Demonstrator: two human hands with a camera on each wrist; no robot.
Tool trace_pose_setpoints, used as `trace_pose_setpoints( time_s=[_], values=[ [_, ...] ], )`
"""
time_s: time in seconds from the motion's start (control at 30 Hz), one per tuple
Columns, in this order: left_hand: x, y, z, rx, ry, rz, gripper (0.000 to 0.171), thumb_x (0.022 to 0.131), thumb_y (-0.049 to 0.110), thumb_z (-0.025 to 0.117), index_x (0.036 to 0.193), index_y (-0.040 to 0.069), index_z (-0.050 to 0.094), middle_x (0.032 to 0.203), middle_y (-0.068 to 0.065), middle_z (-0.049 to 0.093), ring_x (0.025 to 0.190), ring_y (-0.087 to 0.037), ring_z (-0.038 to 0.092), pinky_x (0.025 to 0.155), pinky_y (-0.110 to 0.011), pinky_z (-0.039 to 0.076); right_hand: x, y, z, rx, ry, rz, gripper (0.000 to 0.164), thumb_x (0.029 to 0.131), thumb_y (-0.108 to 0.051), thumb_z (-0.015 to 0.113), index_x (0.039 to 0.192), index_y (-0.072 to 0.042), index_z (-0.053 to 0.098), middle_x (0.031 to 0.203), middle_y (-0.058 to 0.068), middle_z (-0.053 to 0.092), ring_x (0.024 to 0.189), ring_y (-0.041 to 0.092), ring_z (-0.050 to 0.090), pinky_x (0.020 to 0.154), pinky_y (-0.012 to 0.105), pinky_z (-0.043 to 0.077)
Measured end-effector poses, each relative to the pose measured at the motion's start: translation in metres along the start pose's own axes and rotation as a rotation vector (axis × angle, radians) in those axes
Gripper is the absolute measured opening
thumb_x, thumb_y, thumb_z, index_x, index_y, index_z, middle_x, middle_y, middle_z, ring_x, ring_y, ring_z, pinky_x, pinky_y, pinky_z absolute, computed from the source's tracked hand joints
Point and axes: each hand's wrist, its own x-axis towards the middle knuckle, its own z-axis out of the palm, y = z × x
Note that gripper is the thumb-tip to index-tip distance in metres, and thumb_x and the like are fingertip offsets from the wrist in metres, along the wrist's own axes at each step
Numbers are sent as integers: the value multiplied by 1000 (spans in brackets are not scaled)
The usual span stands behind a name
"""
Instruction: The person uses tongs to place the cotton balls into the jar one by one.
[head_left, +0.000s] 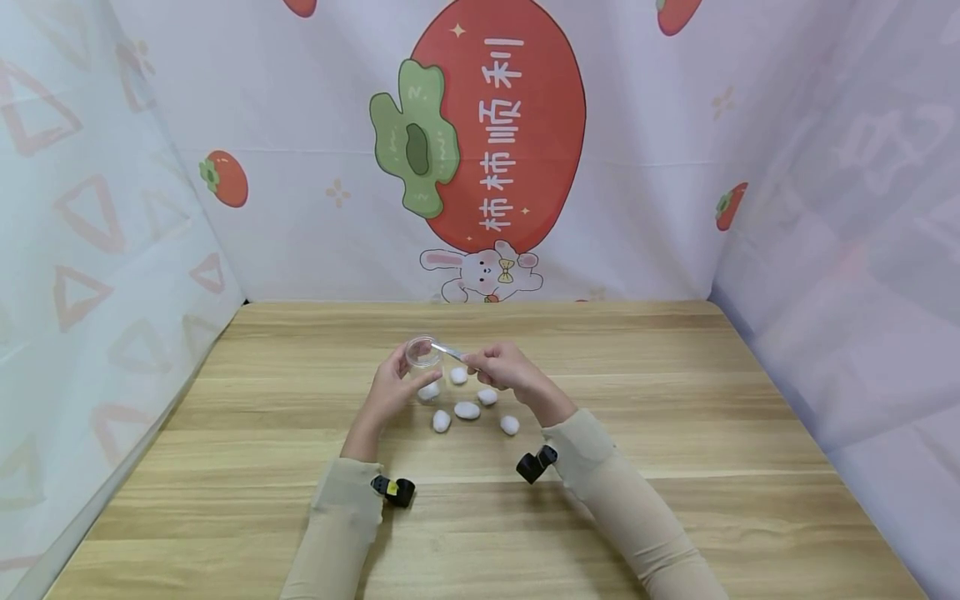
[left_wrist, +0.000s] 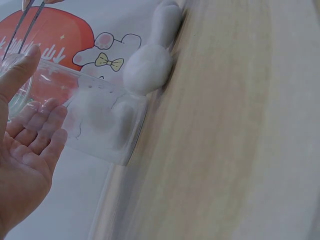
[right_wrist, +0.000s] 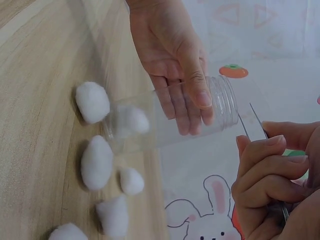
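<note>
One printed cloth backdrop (head_left: 645, 108) rises at twelve o'clock behind the wood-grain tabletop (head_left: 645, 500), whose near edge is cut off. Beige sleeves (head_left: 630, 508) run out at the bottom of the head view. The left hand (head_left: 390, 385) wraps a clear jar (right_wrist: 161, 137) at its nine o'clock, thumb on one side and fingers on the other, partly hiding its wall. At the jar's three o'clock, the right hand (head_left: 510, 368) pinches slim metal tweezers (head_left: 447, 350) between thumb and fingers; its palm covers their rear end, and their slightly parted tips point to the jar's mouth. Five loose cotton balls (head_left: 467, 411) lie from three to six o'clock of the jar. Cotton inside (right_wrist: 134, 120) sits at the bottom, blurred by the plastic, so its count cannot be told.
</note>
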Motion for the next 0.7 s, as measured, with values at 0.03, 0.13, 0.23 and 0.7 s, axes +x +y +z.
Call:
trace_pose_setpoints(
  time_s=[0.03, 0.13, 0.23, 0.7],
  values=[
    [0, 0, 0, -2, -2, 7, 61, 84, 20, 75, 137, 11, 47, 142, -17, 53, 141, -31, 42, 126, -47, 23, 0, 0, 0, 2, 0, 3, 25, 94, -24, 58, 79, -5, 63, 50, -7, 43, 45, 4, 28, 43, 17, 19],
    [0, 0, 0, 4, -2, 10, 61, 84, 18, 74, 138, 10, 46, 143, -17, 52, 141, -31, 42, 126, -48, 23, 0, 0, 0, -5, 0, 1, 25, 94, -24, 58, 79, -5, 63, 51, -7, 43, 46, 4, 29, 43, 16, 20],
    [0, 1, -1, 10, -5, -4, 61, 85, 15, 73, 139, 8, 45, 144, -18, 51, 142, -31, 41, 126, -47, 22, 0, 0, 0, -10, 1, -1, 26, 95, -24, 57, 79, -5, 63, 51, -7, 43, 46, 4, 28, 43, 16, 19],
    [1, 0, 0, -6, 4, -3, 58, 84, 17, 75, 136, 10, 49, 143, -16, 53, 141, -29, 42, 126, -46, 23, -8, -3, -2, -17, -7, -12, 28, 96, -27, 56, 81, -4, 62, 53, -6, 44, 47, 5, 30, 44, 17, 21]
  ],
)
